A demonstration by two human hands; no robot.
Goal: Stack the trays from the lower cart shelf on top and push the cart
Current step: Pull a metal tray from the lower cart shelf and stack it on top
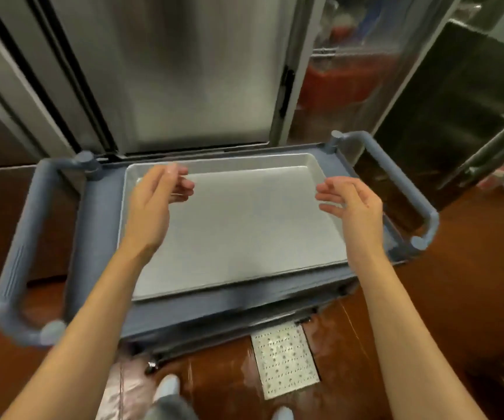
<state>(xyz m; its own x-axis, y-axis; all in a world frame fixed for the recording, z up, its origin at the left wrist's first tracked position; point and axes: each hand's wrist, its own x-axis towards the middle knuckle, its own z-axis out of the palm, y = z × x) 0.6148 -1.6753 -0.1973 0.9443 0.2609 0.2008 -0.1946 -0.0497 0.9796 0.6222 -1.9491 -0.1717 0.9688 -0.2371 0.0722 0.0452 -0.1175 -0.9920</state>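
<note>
A kitchen floor of glossy reddish-brown tile runs under everything, wet-looking and reflective, with a perforated metal drain plate set into it near the person's shoes. Behind stands a tall brushed stainless steel door, its sheen streaked vertically, and to the right an open refrigerated compartment with blurred red contents.

The cart is grey-blue moulded plastic with a matte surface, rectangular, its far edge almost against the steel door. A thick tubular handle loops off the left end and a matching one off the right end. Floor lies open to the right of the cart and on the near side.

On the top shelf sits the trays stack: pale, dull aluminium sheet pans with rounded corners and a low raised rim. They fill most of the shelf, leaving a narrow band of plastic around them. How many are stacked cannot be told.

The left hand hovers above the tray's far left corner, fingers loosely curled, holding nothing. The right hand hovers above the right rim, palm turned inward, fingers spread apart, also empty. The two hands are well apart.
</note>
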